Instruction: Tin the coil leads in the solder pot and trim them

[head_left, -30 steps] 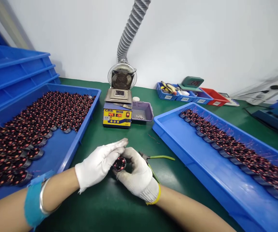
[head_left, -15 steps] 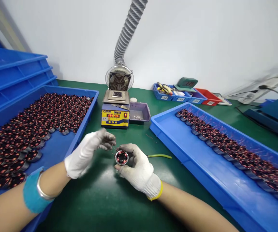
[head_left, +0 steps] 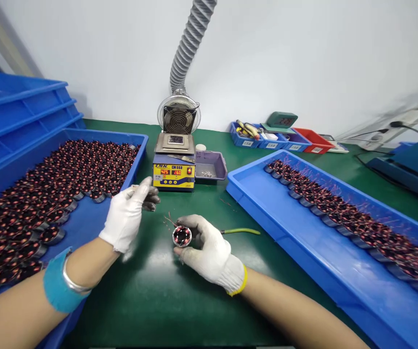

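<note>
My right hand (head_left: 209, 249), in a white glove, holds a small round motor coil (head_left: 181, 236) with copper windings above the green mat, its thin wire ends sticking up to the left. My left hand (head_left: 127, 215), also gloved, hovers to the left of the coil near the left tray's edge, fingers loosely apart and holding nothing I can see. A green-handled cutter (head_left: 239, 231) lies on the mat just behind my right hand.
A blue tray (head_left: 96, 228) on the left is heaped with several coils. A long blue tray (head_left: 267, 213) on the right holds a row of coils along its far side. A solder pot (head_left: 174, 169) with a fan and duct, a purple box (head_left: 210, 167) and small bins (head_left: 267, 140) stand behind.
My left hand has left the coil and moved up and to the left. My right hand has turned the coil face-up and kept hold of it.
</note>
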A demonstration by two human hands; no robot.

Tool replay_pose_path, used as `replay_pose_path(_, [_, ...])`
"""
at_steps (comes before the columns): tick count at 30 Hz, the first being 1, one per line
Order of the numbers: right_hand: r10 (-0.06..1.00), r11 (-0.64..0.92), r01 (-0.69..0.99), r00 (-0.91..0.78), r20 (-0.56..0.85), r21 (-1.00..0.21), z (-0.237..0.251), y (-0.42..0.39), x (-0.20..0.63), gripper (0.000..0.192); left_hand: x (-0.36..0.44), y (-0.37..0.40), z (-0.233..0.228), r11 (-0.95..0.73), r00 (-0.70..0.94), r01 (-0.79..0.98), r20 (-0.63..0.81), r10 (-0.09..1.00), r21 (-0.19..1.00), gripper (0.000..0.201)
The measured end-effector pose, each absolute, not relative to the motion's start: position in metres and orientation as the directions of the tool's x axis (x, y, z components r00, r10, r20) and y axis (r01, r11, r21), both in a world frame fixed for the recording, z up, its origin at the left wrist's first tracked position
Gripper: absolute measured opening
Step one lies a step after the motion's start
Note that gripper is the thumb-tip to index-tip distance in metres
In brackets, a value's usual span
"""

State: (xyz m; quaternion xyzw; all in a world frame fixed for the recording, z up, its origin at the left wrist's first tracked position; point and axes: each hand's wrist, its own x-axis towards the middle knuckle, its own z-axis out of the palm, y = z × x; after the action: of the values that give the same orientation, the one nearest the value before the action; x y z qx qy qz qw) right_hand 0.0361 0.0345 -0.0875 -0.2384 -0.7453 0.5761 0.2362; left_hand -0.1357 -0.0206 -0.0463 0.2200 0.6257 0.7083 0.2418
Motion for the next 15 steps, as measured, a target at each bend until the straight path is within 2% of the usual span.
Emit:
replay_pose_path(4, [0.670,0.151,-0.003,-0.735,0.105,-0.989,-0.067,0.064,0.023,0.050,-0.135,-0.022,-0.055,0.046,-0.690,-0.047,-0.066,0.721,0.998,0.057])
replay_pose_path(7, [0.690,0.292,0.055,-0.704,0.170,-0.955,-0.035,0.110,-0.001,0.053,-0.131,-0.022,-0.059,0.218,-0.582,0.170,-0.080,0.809,0.961,0.055])
replay_pose_path(9, [0.697,0.477,0.160,-0.667,0.262,-0.864,-0.011,0.144,-0.024,0.050,-0.128,-0.023,-0.060,0.320,-0.503,0.372,-0.100,0.858,0.871,0.050])
replay_pose_path(11, [0.694,0.589,0.281,-0.657,0.295,-0.758,0.012,0.174,-0.050,0.042,-0.126,-0.024,-0.060,0.392,-0.442,0.537,-0.147,0.885,0.747,0.049])
replay_pose_path(15, [0.707,0.662,0.494,-0.661,0.251,-0.563,0.042,0.206,-0.102,0.044,-0.126,-0.027,-0.058,0.414,-0.344,0.694,-0.234,0.909,0.589,0.051])
